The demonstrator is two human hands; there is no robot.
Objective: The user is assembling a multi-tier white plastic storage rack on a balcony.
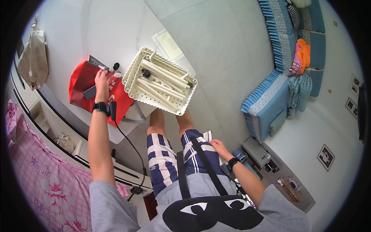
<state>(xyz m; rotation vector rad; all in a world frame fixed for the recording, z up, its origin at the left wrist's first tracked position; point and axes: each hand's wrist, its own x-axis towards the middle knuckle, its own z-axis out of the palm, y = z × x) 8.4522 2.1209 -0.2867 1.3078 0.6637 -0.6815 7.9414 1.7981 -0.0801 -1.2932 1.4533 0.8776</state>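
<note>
My left hand (102, 80) reaches forward over a red bag (83, 77) on a white table (69, 58) and grips a small silvery-white part (104, 68) at its fingertips. A black wrist band sits on that arm, with a black cable hanging from it. To the right of the hand lies a cream plastic basket (133, 67) holding several cream tubes (162, 79) and a black wheel (146, 73). My right hand (219, 148) rests on my right thigh, on striped shorts, holding nothing, its fingers loosely curled.
A blue ruffled sofa (278, 85) with cushions stands at the right. A beige bag (34, 58) hangs at the far left. A pink flowered cloth (46, 181) lies at the lower left. Small boxes and framed pictures lie near the right wall.
</note>
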